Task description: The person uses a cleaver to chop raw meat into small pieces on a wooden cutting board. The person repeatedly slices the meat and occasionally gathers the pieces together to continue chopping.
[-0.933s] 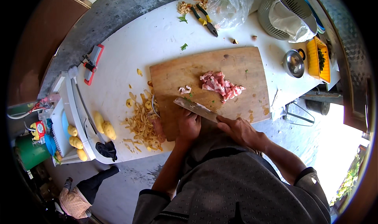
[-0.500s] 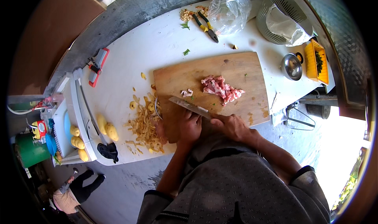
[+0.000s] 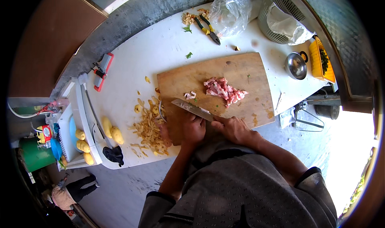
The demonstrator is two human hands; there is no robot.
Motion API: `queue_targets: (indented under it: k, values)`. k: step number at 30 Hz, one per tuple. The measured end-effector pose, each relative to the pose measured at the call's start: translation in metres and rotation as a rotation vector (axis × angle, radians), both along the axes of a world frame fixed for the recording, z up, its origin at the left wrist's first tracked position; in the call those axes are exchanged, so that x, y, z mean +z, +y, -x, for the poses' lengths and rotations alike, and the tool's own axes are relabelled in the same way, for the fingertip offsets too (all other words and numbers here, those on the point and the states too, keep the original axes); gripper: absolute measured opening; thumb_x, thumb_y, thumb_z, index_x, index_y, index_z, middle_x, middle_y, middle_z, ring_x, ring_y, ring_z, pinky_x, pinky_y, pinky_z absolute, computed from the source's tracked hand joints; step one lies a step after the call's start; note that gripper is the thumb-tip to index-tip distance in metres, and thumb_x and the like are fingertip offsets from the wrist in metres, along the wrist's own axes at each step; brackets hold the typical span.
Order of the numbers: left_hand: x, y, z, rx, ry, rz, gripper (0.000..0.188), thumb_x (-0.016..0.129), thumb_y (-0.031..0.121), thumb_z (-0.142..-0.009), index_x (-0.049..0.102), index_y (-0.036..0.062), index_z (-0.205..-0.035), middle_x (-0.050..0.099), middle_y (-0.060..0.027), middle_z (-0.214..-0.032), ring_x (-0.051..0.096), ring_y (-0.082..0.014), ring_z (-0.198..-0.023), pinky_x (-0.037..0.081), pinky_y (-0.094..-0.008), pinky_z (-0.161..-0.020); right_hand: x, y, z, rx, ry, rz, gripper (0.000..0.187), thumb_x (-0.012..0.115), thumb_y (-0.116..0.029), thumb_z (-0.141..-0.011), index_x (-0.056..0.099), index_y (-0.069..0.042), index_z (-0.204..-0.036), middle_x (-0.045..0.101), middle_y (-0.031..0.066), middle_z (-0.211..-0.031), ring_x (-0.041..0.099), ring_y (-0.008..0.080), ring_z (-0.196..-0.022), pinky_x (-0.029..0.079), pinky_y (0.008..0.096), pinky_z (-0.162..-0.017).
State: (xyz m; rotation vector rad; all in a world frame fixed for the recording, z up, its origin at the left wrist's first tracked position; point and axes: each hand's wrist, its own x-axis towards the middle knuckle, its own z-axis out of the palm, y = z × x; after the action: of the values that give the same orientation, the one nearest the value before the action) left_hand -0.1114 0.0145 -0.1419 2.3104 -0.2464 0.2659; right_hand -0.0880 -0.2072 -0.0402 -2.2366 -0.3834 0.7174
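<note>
My right hand (image 3: 234,129) is closed round the handle of a kitchen knife (image 3: 191,108), whose broad blade lies across the near part of a wooden cutting board (image 3: 180,83). Close under the blade, my left hand (image 3: 194,131) has its fingers curled in. Whatever those fingers hold, if anything, is hidden by the hand and the knife. Beyond the blade rests a pile of raw pink meat (image 3: 224,92). A small pale scrap of meat (image 3: 190,95) sits by itself to the left of that pile.
Potato peelings (image 3: 148,129) spread along the board's left side, with peeled potatoes (image 3: 116,135) farther left. Pliers (image 3: 209,30), a clear plastic bag (image 3: 230,13) and a grey-green basket (image 3: 266,21) stand behind. At right are a metal bowl (image 3: 296,66) and yellow basket (image 3: 315,63). Another person (image 3: 72,192) is lower left.
The whole view has shifted slightly. My hands, the knife and the meat keep nearly the same places on the board. The person at lower left has changed posture.
</note>
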Motion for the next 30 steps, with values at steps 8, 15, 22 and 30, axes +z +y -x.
queue_targets:
  k: [8, 15, 22, 30]
  values:
    - [0.005, -0.005, 0.002, 0.022, -0.023, -0.017, 0.016, 0.071, 0.000, -0.092, 0.078, 0.0015, -0.107, 0.070, -0.0176, -0.111, 0.066, -0.0422, -0.107, 0.053, -0.0514, -0.096, -0.013, -0.028, 0.009, -0.131, 0.056, -0.132, 0.047, 0.055, -0.044, -0.115, 0.075, -0.003, -0.126, 0.075, 0.0313, -0.103, 0.071, 0.0507, -0.103, 0.055, 0.0569, -0.088]
    - [0.002, 0.000, 0.002, -0.018, -0.007, 0.022, 0.017, 0.072, 0.000, -0.091, 0.078, 0.0006, -0.107, 0.070, -0.0190, -0.112, 0.065, -0.0445, -0.109, 0.053, -0.0528, -0.098, 0.017, -0.028, 0.010, -0.060, 0.084, -0.034, 0.042, 0.056, -0.037, -0.116, 0.073, 0.001, -0.123, 0.075, 0.0317, -0.103, 0.071, 0.0523, -0.105, 0.055, 0.0546, -0.089]
    - [-0.015, -0.002, 0.005, 0.002, 0.005, 0.064, 0.026, 0.078, 0.001, -0.087, 0.078, -0.0014, -0.113, 0.071, -0.0216, -0.124, 0.065, -0.0461, -0.120, 0.054, -0.0537, -0.104, 0.002, 0.002, 0.007, 0.005, 0.027, 0.084, 0.047, 0.055, -0.045, -0.114, 0.070, -0.005, -0.133, 0.075, 0.0310, -0.096, 0.073, 0.0522, -0.096, 0.057, 0.0578, -0.088]
    - [0.000, -0.003, 0.008, 0.043, 0.060, 0.041, 0.024, 0.079, 0.003, -0.089, 0.078, 0.0010, -0.112, 0.072, -0.0178, -0.116, 0.067, -0.0425, -0.110, 0.056, -0.0510, -0.096, -0.015, 0.017, -0.001, 0.072, -0.069, 0.278, 0.030, 0.059, -0.026, -0.101, 0.070, -0.005, -0.119, 0.074, 0.0351, -0.100, 0.073, 0.0520, -0.102, 0.059, 0.0598, -0.092]
